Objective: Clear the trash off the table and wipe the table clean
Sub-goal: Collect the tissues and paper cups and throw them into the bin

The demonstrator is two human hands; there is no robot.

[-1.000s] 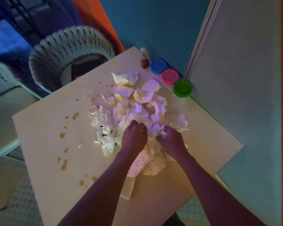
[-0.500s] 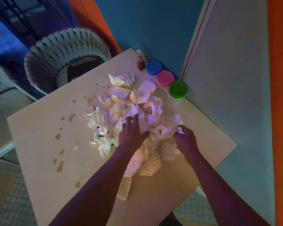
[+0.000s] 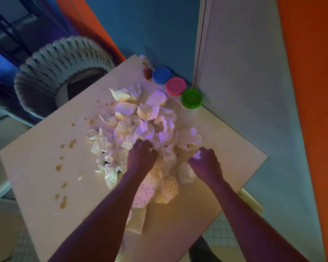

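Note:
A heap of crumpled white paper napkins [image 3: 140, 121] covers the middle of the pale table [image 3: 36, 176]. Red-dotted papers [image 3: 159, 188] lie at the heap's near edge. My left hand [image 3: 141, 157] is curled into the heap and grips crumpled napkin there. My right hand [image 3: 206, 164] is at the heap's right side, fisted around a small white wad that shows between its fingers. Another crumpled napkin [image 3: 185, 173] lies just left of that hand. Brown spill drops [image 3: 63, 201] dot the table's left part.
Three lidded tubs, blue [image 3: 161, 75], pink [image 3: 176, 86] and green [image 3: 191, 98], stand along the back wall beside a small brown bottle [image 3: 147, 69]. A woven chair [image 3: 61, 72] is behind the table's left corner. A flat folded paper [image 3: 136, 220] lies near the front edge.
My left hand has curled from spread fingers into a grip on the napkins. My right hand has moved right, out of the heap, with a small wad.

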